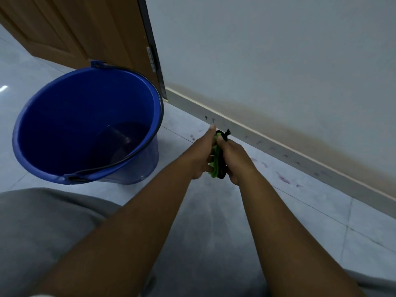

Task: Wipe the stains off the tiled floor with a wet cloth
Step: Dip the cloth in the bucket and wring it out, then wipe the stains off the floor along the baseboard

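Note:
A green and black cloth [217, 155] is bunched between my two hands, held above the pale tiled floor [235, 211]. My left hand [203, 155] grips its left side and my right hand [235, 161] grips its right side, both closed tightly on it. Purple stains [284, 179] dot the tiles to the right of my hands, near the skirting, and a smaller stain [192, 137] lies just beyond my left hand. Dark marks also speckle the skirting board [278, 146].
A blue bucket [85, 125] with a dark handle and a little water stands on the floor left of my hands. A brown wooden door [85, 28] is behind it. The white wall [278, 61] runs along the right. My grey-clad knee [42, 221] is at lower left.

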The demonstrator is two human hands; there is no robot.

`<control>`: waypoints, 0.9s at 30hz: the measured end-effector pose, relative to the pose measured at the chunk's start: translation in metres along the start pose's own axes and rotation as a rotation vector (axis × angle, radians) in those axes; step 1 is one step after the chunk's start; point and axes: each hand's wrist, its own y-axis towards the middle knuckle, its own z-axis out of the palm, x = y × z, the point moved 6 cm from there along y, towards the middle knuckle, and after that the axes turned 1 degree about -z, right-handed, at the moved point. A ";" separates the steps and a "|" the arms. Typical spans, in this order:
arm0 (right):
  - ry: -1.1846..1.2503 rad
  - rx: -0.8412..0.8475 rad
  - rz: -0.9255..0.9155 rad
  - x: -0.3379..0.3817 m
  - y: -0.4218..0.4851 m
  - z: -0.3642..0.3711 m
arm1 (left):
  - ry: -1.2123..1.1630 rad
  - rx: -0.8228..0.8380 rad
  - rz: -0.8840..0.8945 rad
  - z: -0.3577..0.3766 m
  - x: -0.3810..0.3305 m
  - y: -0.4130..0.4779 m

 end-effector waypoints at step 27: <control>-2.094 0.018 -1.556 0.035 0.273 0.099 | 1.286 -0.544 0.216 -0.084 0.162 0.232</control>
